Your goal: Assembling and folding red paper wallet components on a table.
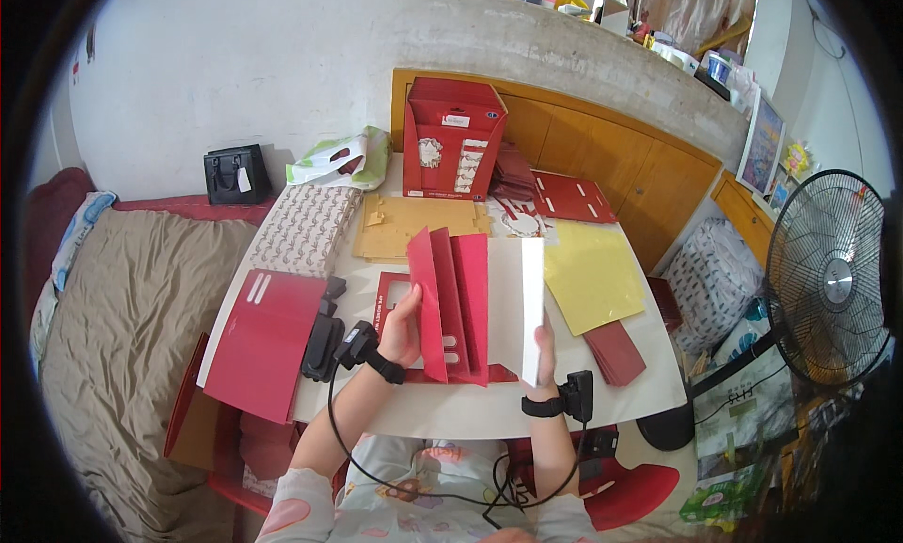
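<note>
Upright over the near middle of the white table, a folded cardboard sheet stands between my hands. Its left panels are red and creased like a zigzag; the right part shows a pale inner face and a white end flap. My left hand is closed on the leftmost red panel, thumb on its outer edge. Closed round the lower part of the white flap is my right hand, its fingers partly hidden behind it. Beneath the sheet lies a flat red card with a cut-out window, mostly covered.
A tall red box stands at the back. Around it lie brown card sheets, a patterned stack, red sheets, a yellow sheet and folded red pieces. A fan stands right; black cables hang from my wrists.
</note>
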The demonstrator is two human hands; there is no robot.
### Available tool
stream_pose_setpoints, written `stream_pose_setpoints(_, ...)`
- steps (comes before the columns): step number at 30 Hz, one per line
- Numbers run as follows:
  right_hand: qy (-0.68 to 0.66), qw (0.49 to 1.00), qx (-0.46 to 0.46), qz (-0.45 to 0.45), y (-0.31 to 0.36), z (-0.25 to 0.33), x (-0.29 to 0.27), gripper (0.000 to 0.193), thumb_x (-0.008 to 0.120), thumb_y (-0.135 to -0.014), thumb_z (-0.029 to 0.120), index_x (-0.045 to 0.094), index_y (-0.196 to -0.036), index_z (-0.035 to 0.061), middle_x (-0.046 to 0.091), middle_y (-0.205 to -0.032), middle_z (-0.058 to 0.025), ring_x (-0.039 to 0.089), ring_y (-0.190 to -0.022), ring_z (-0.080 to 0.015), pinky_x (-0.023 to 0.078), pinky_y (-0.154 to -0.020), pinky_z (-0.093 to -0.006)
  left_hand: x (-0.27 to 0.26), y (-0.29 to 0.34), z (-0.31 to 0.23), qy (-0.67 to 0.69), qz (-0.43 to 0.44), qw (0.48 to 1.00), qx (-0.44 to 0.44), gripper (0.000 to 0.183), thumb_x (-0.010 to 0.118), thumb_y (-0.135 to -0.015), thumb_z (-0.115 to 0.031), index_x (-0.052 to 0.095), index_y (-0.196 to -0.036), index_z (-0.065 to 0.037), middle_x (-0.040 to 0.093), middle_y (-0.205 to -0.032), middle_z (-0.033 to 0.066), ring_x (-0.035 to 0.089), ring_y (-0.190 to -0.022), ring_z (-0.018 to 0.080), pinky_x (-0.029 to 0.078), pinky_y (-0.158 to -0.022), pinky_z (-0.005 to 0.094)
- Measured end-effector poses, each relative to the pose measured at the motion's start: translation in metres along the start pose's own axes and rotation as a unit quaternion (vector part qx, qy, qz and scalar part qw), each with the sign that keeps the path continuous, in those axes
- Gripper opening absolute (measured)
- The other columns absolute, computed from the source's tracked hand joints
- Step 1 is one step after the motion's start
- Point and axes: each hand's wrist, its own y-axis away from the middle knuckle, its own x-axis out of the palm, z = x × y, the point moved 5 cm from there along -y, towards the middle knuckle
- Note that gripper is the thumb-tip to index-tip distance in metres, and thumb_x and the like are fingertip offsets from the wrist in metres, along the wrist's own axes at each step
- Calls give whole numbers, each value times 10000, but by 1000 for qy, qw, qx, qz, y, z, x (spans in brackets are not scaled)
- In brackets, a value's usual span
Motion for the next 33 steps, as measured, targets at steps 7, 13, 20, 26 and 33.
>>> stream_pose_setpoints(7,282,944,-128,113,-7,16,37,670,415,-858,414,196,-1351,18,126,-1422,-126,183,-1297,-234,193,-1028,-349,2,-1,4,9,45,999,26,345,482,-868,-309,457,-1132,-88,551,-999,16,527,-937,150,437,-815,331)
stream_pose_setpoints(13,243,958,-99,118,-7,15,29,621,345,-877,395,224,-1338,-2,187,-1404,-147,180,-1299,-242,190,-1027,-344,15,6,0,-4,56,998,2,331,479,-866,-325,467,-1106,-97,555,-978,43,571,-839,188,513,-623,408)
stream_pose_setpoints(20,303,947,-99,47,-2,10,19,508,383,-876,117,210,-1326,-41,315,-1334,-200,361,-1208,-271,277,-986,-326,2,0,-4,7,8,1000,23,321,477,-863,-347,467,-1077,-106,564,-909,46,580,-758,209,508,-573,406)
stream_pose_setpoints(26,354,909,-220,-1,-1,4,25,520,412,-785,-100,263,-1277,-23,358,-1276,-245,486,-1095,-273,431,-850,-317,1,3,-4,-19,-11,1000,13,330,472,-858,-374,463,-1058,-111,558,-871,61,583,-650,251,505,-519,392)
stream_pose_setpoints(33,351,917,-190,5,0,13,27,376,481,-749,-79,449,-1119,-17,369,-1261,-263,487,-1098,-277,457,-830,-310,11,5,1,-2,25,1000,-12,346,480,-857,-372,428,-1077,-110,554,-891,75,597,-653,261,525,-524,412)
